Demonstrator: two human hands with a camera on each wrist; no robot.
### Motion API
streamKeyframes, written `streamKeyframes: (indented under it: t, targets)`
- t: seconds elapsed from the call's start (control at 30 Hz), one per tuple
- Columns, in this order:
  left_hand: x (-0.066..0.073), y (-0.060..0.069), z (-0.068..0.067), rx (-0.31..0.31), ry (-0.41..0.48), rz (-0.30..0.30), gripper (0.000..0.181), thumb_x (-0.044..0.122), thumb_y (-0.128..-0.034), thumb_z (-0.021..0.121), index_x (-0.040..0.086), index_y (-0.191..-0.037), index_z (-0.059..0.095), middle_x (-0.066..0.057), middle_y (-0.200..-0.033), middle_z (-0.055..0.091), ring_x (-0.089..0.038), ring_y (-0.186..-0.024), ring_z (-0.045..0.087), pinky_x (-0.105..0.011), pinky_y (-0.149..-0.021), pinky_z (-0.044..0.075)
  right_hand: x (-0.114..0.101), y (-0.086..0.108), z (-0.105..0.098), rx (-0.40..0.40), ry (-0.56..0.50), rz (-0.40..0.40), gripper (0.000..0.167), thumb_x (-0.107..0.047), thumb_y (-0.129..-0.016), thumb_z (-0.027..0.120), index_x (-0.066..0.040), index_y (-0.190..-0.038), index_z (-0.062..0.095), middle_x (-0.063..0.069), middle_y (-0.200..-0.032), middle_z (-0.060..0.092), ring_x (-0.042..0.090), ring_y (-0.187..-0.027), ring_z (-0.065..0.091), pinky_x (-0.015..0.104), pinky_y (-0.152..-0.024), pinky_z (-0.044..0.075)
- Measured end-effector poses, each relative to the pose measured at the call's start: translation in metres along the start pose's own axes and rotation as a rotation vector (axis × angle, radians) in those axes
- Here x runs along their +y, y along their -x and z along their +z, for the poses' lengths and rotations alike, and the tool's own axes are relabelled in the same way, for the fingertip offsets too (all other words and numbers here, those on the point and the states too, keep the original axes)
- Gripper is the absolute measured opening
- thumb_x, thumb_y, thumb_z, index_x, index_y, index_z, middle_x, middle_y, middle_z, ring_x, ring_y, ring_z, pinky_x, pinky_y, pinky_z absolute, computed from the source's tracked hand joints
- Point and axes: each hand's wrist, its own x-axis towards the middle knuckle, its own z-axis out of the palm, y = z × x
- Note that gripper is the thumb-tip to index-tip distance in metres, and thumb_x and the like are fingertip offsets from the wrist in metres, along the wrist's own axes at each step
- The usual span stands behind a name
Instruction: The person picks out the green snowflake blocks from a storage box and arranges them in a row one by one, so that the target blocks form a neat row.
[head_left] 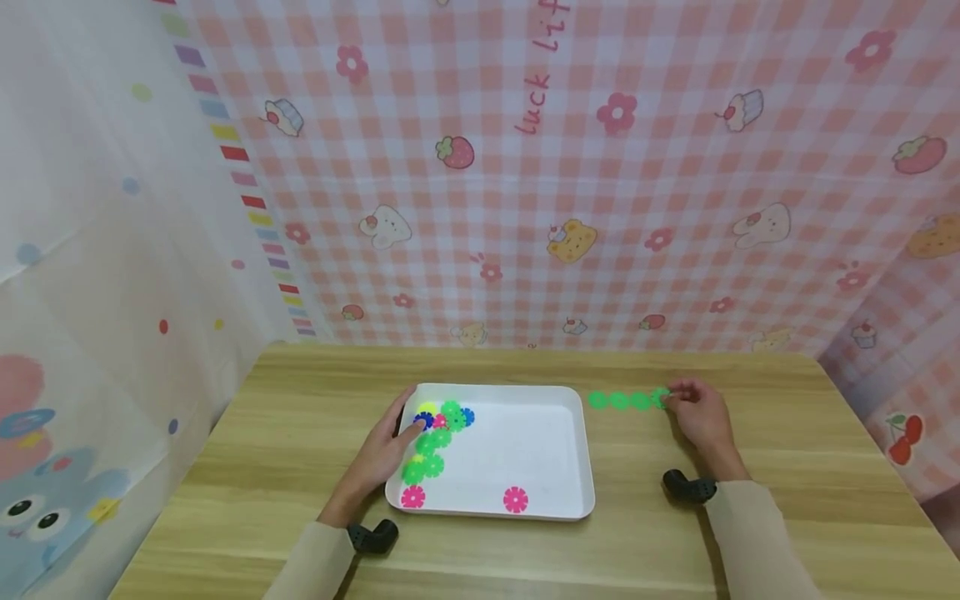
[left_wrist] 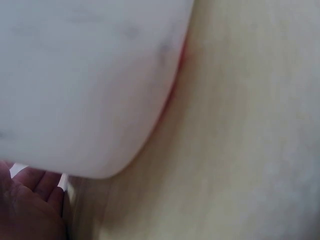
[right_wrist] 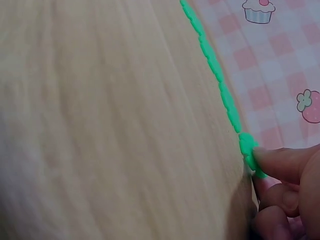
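My left hand point(head_left: 382, 454) grips the left side of a white tray point(head_left: 551, 450), its thumb over the rim beside a dark blue notched disc point(head_left: 423, 421). In the left wrist view the tray's pale outer wall point(left_wrist: 90, 100) covers part of the fingers. To the right of the tray, my right hand point(head_left: 701, 412) pinches a green notched plastic disc point(right_wrist: 247, 150) between thumb and fingers. That disc is at the right end of a row of green discs point(head_left: 618, 401) lying flat on the table.
Several green discs point(head_left: 431, 464), a few yellow, blue and pink ones crowd the tray's left side. A pink disc point(head_left: 515, 500) lies near its front edge. The wooden table point(head_left: 480, 558) meets a pink checked cloth point(head_left: 495, 192) at the back.
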Motion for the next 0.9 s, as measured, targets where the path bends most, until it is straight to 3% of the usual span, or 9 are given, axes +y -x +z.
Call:
streamKeyframes:
  t: [0.3,0.9]
  targets:
    - [-0.0010,-0.0009,-0.0009,-0.003,0.010,0.001,0.061,0.028,-0.1047,0.049,0.024,-0.158,0.022,-0.008,-0.165,0.017,-0.030,-0.153,0.011,-0.053,-0.123,0.009,0.0002,0.0002,0.0041,0.051,-0.012,0.011,0.023,-0.007,-0.090,0.069,0.004,-0.109,0.066,0.009,-0.090,0.067,-0.004,-0.071,0.050,0.013,-0.066,0.041]
    - [-0.0004,-0.0005,-0.0001,-0.004,0.001,-0.005,0.058,0.028,-0.1053,0.048,0.029,-0.158,0.023,-0.005,-0.166,0.017,-0.028,-0.153,0.011,-0.052,-0.123,0.008,0.0007,0.0021,0.0031,0.030,0.006,0.014,0.023,-0.011,-0.093,0.067,0.002,-0.111,0.063,0.012,-0.099,0.066,0.001,-0.078,0.051,0.013,-0.069,0.042]
